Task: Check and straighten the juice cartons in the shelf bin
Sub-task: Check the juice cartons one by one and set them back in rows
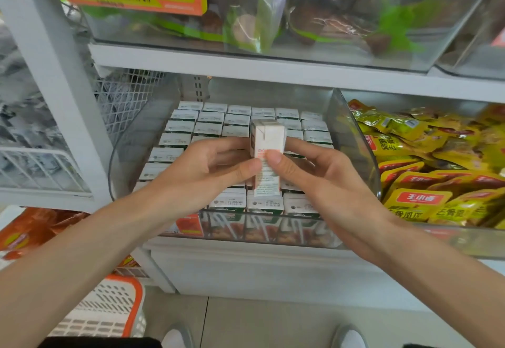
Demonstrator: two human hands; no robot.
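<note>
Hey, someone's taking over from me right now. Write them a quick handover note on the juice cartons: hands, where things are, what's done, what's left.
Left hand: pinches the lifted carton by its left side.
Right hand: pinches the same carton, thumb on its front.
Carton: upright, held above the rows in the clear bin.
Other cartons: stand in neat rows, tops up; those under the hands are hidden.
Done: one carton is out for checking.
Left: finish checking it, set it back in its row, then go through the rest.
</note>
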